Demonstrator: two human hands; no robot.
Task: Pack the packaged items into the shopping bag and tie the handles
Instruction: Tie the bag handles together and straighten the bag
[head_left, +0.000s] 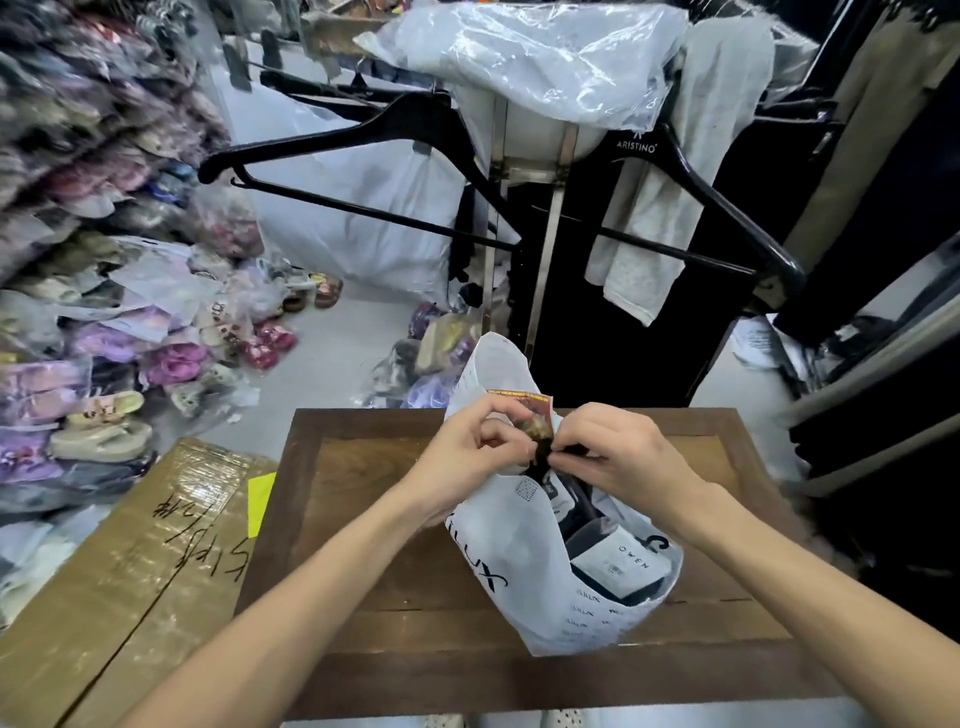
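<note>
A white shopping bag (524, 587) with grey lettering stands on the brown wooden table (363, 530). Inside it lie packaged items, among them a black and white pack (618, 564) marked OWEN. Above the bag's mouth both hands pinch a small packet (527, 413) with an orange strip on top and a dark lower end. My left hand (470, 449) grips its left side. My right hand (608, 449) pinches the dark part at its lower right. One tall flap of the bag (493, 364) rises behind the packet.
A taped cardboard box (130, 571) lies left of the table. Piles of bagged sandals (104, 364) fill the floor and shelves at left. A rack with black hangers (363, 135), a grey garment (675, 197) and a big plastic sack (363, 218) stands behind the table.
</note>
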